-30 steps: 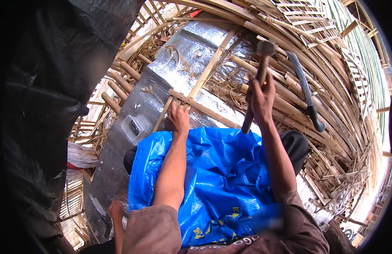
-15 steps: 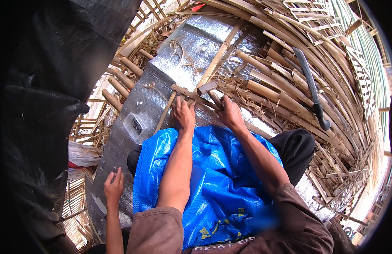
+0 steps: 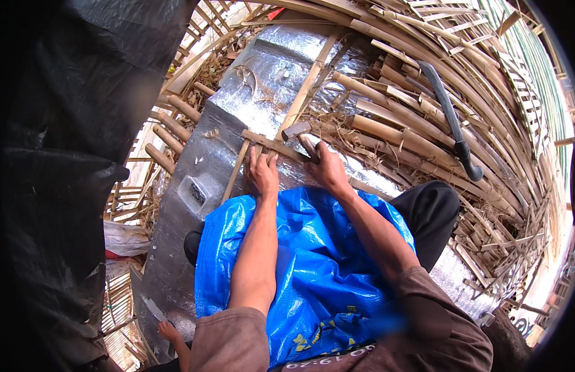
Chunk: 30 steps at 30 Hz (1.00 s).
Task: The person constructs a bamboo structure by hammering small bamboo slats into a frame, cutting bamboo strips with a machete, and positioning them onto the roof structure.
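My right hand point(image 3: 329, 166) is wrapped round the handle of a hammer point(image 3: 297, 130). The hammer's metal head hangs just above a flat bamboo strip point(image 3: 290, 150) that runs crosswise in front of me. My left hand point(image 3: 261, 173) grips the strip's near side, left of the hammer, with its fingertips at the strip. A thinner bamboo slat point(image 3: 236, 170) meets the strip's left end and slants toward my lap. Whatever lies under my left fingers is too small to make out. A blue plastic sheet point(image 3: 300, 248) covers my lap.
Silvery foil sheeting point(image 3: 250, 80) lies under the work. Cut bamboo poles point(image 3: 393, 136) are heaped at the right, with a curved dark-handled blade point(image 3: 445, 102) on them. Another person's hand point(image 3: 169, 333) touches a pale blade-like piece point(image 3: 152, 308) at the lower left. Black sheeting point(image 3: 58, 155) hangs at left.
The other person's hand has moved down to the pale piece. The view has shifted slightly. My hands keep their places, with the hammer head still close over the strip.
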### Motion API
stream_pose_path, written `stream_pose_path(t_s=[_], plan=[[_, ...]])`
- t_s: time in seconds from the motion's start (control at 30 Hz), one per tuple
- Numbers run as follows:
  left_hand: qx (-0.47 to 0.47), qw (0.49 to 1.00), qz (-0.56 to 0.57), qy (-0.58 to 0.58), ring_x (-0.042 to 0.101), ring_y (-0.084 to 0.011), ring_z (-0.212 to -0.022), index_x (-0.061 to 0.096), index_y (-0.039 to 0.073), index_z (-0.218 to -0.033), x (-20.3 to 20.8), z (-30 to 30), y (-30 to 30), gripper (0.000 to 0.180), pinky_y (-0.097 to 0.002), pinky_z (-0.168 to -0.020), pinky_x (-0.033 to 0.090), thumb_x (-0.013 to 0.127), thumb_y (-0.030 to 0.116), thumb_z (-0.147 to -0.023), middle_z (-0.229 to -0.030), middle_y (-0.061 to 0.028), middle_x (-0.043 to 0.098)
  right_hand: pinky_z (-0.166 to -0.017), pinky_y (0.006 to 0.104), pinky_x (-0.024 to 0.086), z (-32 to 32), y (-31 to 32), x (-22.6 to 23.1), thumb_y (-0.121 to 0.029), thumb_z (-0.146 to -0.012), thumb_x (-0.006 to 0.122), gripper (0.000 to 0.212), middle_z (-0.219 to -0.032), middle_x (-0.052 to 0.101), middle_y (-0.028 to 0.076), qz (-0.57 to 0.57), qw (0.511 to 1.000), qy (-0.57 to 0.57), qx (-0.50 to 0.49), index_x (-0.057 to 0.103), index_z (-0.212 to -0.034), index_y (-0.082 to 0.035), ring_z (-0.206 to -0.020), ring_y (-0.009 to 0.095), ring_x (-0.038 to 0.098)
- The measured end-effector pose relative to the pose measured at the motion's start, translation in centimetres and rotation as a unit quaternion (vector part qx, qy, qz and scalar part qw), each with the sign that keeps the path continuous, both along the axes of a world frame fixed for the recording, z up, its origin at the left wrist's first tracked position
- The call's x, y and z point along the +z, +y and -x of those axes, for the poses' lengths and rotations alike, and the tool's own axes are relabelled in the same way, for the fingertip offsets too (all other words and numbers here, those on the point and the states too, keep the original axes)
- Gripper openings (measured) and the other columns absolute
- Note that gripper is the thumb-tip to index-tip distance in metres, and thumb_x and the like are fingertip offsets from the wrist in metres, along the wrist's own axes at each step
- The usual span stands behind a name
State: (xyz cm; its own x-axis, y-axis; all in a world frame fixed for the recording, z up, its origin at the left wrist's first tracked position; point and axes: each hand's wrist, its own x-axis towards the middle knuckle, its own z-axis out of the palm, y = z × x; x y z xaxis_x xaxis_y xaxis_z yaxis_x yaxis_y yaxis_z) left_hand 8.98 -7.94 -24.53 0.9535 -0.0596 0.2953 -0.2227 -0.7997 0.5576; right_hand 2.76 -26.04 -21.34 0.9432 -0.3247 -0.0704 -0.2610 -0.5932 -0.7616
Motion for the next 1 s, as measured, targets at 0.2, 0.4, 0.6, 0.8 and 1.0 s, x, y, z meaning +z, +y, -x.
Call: stream_pose_path(t_s=[0.2, 0.4, 0.6, 0.8, 1.0], plan=[[-0.005, 0.999, -0.008, -0.038, 0.048, -0.0412, -0.121, 0.060, 0.002, -0.092, -0.4, 0.3, 0.0, 0.024, -0.0526, -0.101, 0.037, 0.070, 0.022, -0.082, -0.135, -0.0212, 0.050, -0.071, 0.0475, 0.049, -0.4, -0.3, 0.6, -0.021, -0.070, 0.079, 0.047, -0.084, 0.065, 0.026, -0.024, 0.999, 0.037, -0.002, 0.051, -0.101, -0.002, -0.082, 0.044, 0.064], [0.005, 0.998, -0.027, -0.053, 0.048, -0.0398, -0.123, 0.058, 0.003, -0.094, -0.3, 0.7, -0.2, 0.019, -0.0535, -0.101, 0.035, 0.065, 0.019, -0.087, -0.135, -0.0188, 0.050, -0.069, 0.0449, 0.050, -0.3, -1.0, 1.0, -0.021, -0.071, 0.079, 0.046, -0.087, 0.066, 0.025, -0.063, 0.998, 0.027, 0.005, 0.055, -0.105, -0.001, -0.079, 0.042, 0.065], [0.027, 0.993, -0.076, -0.087, 0.051, -0.0358, -0.121, 0.058, 0.006, -0.095, -0.3, 1.0, -0.7, 0.010, -0.0517, -0.100, 0.037, 0.056, 0.014, -0.091, -0.134, -0.0161, 0.052, -0.075, 0.0427, 0.049, -0.2, -1.0, 4.2, -0.022, -0.084, 0.069, 0.044, -0.090, 0.064, 0.026, -0.227, 0.972, 0.061, 0.008, 0.055, -0.121, -0.004, -0.083, 0.039, 0.064], [0.059, 0.989, -0.125, -0.054, 0.052, -0.0307, -0.121, 0.057, 0.009, -0.098, 0.2, 1.2, -0.8, 0.012, -0.0514, -0.100, 0.036, 0.052, 0.018, -0.093, -0.135, -0.0127, 0.051, -0.063, 0.0533, 0.047, 0.5, 0.6, 6.1, -0.029, -0.090, 0.061, 0.036, -0.080, 0.064, 0.025, -0.021, 0.987, 0.021, 0.158, 0.049, -0.118, -0.010, -0.075, 0.046, 0.061], [0.049, 0.992, -0.098, -0.067, 0.054, -0.0301, -0.118, 0.057, 0.008, -0.096, 0.3, 1.1, -0.8, 0.011, -0.0502, -0.098, 0.038, 0.055, 0.018, -0.092, -0.132, -0.0135, 0.053, -0.061, 0.0549, 0.046, 1.0, 1.4, 4.9, -0.030, -0.093, 0.058, 0.032, -0.076, 0.063, 0.026, -0.016, 0.987, 0.029, 0.160, 0.048, -0.111, -0.007, -0.071, 0.047, 0.061]])
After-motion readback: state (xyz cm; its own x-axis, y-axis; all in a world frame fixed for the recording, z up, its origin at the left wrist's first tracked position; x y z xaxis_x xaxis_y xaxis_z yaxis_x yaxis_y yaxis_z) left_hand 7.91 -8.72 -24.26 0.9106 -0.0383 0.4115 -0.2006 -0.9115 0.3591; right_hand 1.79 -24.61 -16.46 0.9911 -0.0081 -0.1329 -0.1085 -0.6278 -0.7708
